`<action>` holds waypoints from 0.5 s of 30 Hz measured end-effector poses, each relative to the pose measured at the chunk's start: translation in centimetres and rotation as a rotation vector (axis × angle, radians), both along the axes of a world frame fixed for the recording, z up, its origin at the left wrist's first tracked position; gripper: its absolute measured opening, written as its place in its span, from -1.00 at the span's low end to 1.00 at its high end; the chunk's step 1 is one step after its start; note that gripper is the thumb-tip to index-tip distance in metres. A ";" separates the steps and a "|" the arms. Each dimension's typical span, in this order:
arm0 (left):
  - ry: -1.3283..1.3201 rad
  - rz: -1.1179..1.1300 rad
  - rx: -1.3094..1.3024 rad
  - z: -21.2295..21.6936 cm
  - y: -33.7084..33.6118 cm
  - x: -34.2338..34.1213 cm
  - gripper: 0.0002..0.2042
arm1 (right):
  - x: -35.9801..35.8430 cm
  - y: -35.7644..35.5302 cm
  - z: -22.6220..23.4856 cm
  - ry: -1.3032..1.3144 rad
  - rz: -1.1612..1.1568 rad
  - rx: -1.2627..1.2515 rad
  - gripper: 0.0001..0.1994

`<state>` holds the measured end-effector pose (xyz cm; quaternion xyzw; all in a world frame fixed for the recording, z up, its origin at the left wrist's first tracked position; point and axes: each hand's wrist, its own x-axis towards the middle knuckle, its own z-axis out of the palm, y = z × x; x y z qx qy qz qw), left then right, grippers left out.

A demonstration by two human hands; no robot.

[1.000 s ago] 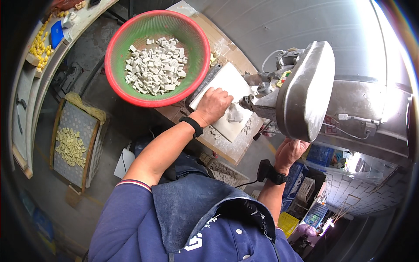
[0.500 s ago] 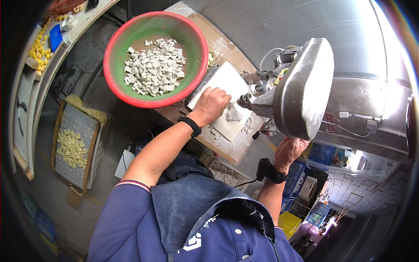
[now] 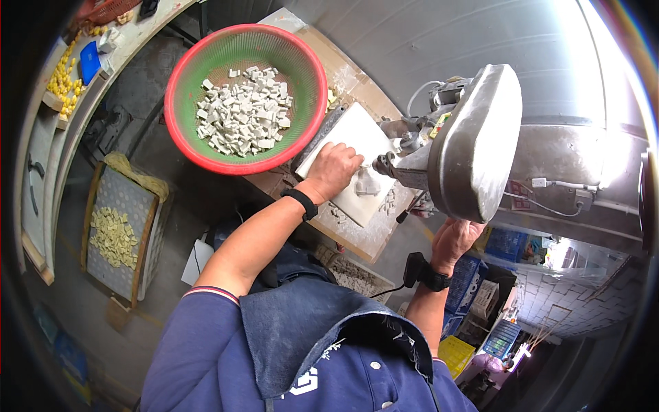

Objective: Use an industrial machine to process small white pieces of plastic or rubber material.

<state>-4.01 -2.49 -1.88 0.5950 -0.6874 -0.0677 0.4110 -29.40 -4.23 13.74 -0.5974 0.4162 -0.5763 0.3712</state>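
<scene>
My left hand (image 3: 333,170) rests on a white board (image 3: 354,130) with its fingers bent and pressed together at the tips. Whatever they pinch is hidden. Beside those fingertips, on the same board, is a small pale block (image 3: 368,184). Just above it sits the chuck (image 3: 384,165) of a drill-press-like machine with a rounded grey metal cover (image 3: 473,141). My right hand (image 3: 456,240) is raised at the lower edge of that cover, fingers curled; the cover hides their tips and anything they grip.
A red-rimmed green basket (image 3: 180,120) of small whitish pieces stands left of the board. Similar bits (image 3: 390,202) lie on the dusty worktable (image 3: 364,242). Below are a tray of pieces (image 3: 353,278) and, left, a crate holding yellowish pieces (image 3: 113,237). A wall (image 3: 384,41) rises behind.
The whole view has shifted slightly. Both hands keep nearly the same places and poses at the board and the machine.
</scene>
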 end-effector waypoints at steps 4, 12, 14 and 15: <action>0.033 0.017 -0.023 0.4 0.1 -0.1 -0.90 | -0.1 0.0 0.0 -0.006 0.010 -0.002 -0.52; 0.008 0.003 -0.014 0.3 0.2 0.1 -0.87 | -0.5 -0.4 -0.1 -0.022 -0.013 0.030 -0.56; 0.007 0.005 -0.015 0.2 0.2 0.1 -0.87 | 1.2 -0.4 0.4 -0.040 -0.145 -0.030 -0.78; 0.018 0.005 -0.024 0.1 0.2 0.1 -0.88 | 1.4 -0.3 0.5 -0.038 -0.144 -0.028 -0.78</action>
